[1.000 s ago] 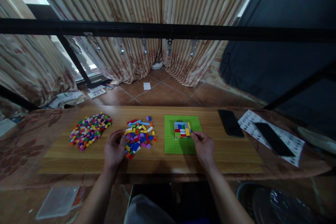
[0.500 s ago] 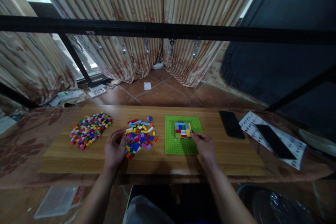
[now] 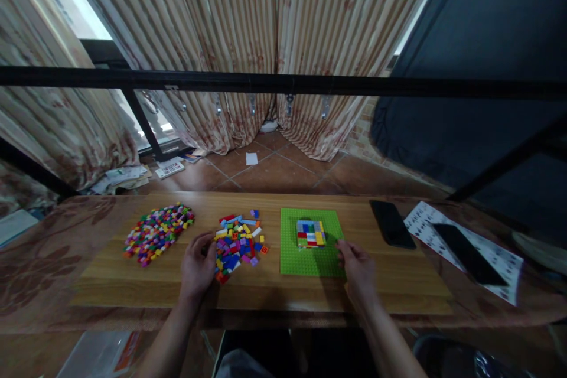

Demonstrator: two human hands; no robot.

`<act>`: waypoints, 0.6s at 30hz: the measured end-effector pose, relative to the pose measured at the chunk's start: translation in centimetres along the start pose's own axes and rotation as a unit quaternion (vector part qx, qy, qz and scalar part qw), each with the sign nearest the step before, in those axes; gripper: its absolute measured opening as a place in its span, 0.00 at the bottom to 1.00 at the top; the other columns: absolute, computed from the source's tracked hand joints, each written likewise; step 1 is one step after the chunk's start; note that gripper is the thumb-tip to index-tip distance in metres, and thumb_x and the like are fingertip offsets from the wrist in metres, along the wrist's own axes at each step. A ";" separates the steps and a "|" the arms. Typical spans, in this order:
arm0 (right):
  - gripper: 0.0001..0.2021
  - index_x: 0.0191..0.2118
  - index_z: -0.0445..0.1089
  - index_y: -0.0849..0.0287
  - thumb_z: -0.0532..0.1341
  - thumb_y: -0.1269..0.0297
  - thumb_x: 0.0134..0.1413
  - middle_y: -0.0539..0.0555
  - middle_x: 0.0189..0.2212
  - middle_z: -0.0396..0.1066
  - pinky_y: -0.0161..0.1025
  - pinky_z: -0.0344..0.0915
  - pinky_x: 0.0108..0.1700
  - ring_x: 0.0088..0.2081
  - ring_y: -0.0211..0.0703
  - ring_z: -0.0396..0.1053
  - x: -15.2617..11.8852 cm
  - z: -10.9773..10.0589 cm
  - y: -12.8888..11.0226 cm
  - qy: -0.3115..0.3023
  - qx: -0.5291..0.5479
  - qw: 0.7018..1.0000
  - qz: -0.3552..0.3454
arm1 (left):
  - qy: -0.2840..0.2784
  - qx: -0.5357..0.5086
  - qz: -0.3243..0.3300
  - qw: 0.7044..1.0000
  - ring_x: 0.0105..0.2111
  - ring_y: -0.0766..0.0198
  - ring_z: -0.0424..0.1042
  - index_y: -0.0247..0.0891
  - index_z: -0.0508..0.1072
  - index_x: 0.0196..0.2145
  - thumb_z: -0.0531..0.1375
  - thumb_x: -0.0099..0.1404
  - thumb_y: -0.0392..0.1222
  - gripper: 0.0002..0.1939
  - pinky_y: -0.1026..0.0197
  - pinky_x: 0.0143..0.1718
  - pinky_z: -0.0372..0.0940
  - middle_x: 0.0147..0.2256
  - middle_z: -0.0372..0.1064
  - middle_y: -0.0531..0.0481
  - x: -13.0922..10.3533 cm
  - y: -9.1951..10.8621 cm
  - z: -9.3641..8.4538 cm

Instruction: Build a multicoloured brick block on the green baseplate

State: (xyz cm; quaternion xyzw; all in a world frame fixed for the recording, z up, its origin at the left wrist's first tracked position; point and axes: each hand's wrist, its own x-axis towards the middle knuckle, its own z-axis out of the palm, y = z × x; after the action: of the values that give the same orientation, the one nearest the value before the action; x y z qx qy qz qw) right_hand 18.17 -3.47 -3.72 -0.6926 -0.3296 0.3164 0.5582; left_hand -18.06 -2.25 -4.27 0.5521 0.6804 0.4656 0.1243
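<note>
In the head view, the left hand (image 3: pixel 198 267), fingers curled, was at the left edge of the loose brick pile (image 3: pixel 238 246) on the bench (image 3: pixel 172 296), and the right hand (image 3: pixel 358 266), fingertips drawn together, was by the green baseplate's (image 3: pixel 290 261) right edge; whether either gripped a brick could not be told. The brick build (image 3: pixel 310 234) sat on the baseplate. Below, a clear plastic box (image 3: pixel 88 355) lay at lower left, its contents indistinct.
</note>
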 end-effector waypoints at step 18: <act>0.18 0.37 0.74 0.60 0.47 0.64 0.64 0.61 0.35 0.75 0.44 0.59 0.49 0.41 0.48 0.70 6.3 6.0 -2.5 -0.088 -0.438 0.831 -0.330 | 0.009 0.018 0.027 0.999 0.43 0.54 0.73 0.38 0.74 0.36 0.55 0.62 0.47 0.12 0.52 0.48 0.68 0.41 0.73 0.42 -0.1 0.1 -0.1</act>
State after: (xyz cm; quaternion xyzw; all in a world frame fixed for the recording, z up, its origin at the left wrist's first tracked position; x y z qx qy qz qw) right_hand 16.76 5.42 -2.78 -0.6838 -0.6904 -0.0054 0.2360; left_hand -18.07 -2.41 -4.21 0.5686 0.6746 0.4610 0.0954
